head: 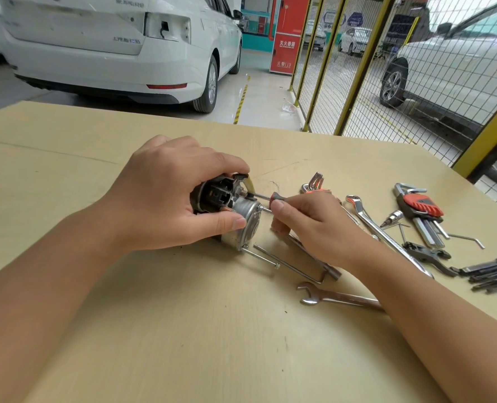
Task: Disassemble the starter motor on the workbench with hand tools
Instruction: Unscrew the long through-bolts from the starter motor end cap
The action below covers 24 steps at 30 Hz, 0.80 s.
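Observation:
The starter motor [242,218], black solenoid above a silver round end cap, lies on its side on the wooden workbench [183,330]. My left hand [165,196] grips it from the left, fingers over the top and thumb pressed on the cap. My right hand [308,222] pinches a small screwdriver [266,196] with a red and black handle. Its tip sits at a terminal screw on the motor's right end. A long through bolt [260,256] sticks out of the cap's lower edge.
An L-shaped rod [292,267] and a combination wrench [337,298] lie near my right wrist. To the right lie a long wrench [369,219], two hex key sets [420,212] [494,271], a bit socket [392,218] and pliers [428,254]. A yellow mesh fence stands behind.

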Motion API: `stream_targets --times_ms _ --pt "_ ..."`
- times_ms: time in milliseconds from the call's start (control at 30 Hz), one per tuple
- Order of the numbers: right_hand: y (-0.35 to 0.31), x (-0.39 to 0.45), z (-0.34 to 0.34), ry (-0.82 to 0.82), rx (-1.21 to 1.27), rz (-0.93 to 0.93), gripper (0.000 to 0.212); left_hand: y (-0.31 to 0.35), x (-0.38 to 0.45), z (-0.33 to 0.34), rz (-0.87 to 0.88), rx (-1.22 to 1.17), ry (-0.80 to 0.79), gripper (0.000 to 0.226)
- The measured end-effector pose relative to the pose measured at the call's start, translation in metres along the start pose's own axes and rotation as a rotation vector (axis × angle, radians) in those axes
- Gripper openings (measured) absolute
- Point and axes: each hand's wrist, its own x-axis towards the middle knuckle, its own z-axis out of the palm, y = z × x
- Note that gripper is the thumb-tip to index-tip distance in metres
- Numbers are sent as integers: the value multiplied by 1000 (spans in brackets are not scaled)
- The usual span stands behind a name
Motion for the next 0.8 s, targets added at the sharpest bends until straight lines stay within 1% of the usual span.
stream_targets --times_ms 67,167,233,300,400,467,533,633,700,767,800 --pt "1 0 0 25 -20 -28 39 0 0 0 0 -1 0 57" --pt "1 0 0 136 -71 -85 27 0 0 1 -7 -8 -3 58" --pt "0 -1 0 182 -15 -89 23 0 0 1 -7 -9 -6 58" --pt "0 -1 -1 171 39 -64 26 0 0 1 -5 -7 -7 57" --pt "1 -1 -2 28 22 -22 41 0 0 1 -3 -6 -4 57" --pt "0 -1 -2 -19 -13 -24 44 0 0 1 -2 -6 -3 57" --pt "1 0 -2 17 -67 -49 40 0 0 1 1 -7 -2 57" --pt "2 0 -1 115 -99 -75 26 -1 0 1 0 -9 -1 57" --pt "2 -1 -1 158 -61 -82 26 0 0 1 1 -9 -1 57" --pt "2 0 -1 144 -21 -70 27 0 0 0 5 -7 0 57" --pt "2 0 -2 108 -12 -64 28 0 0 0 7 -7 1 57"
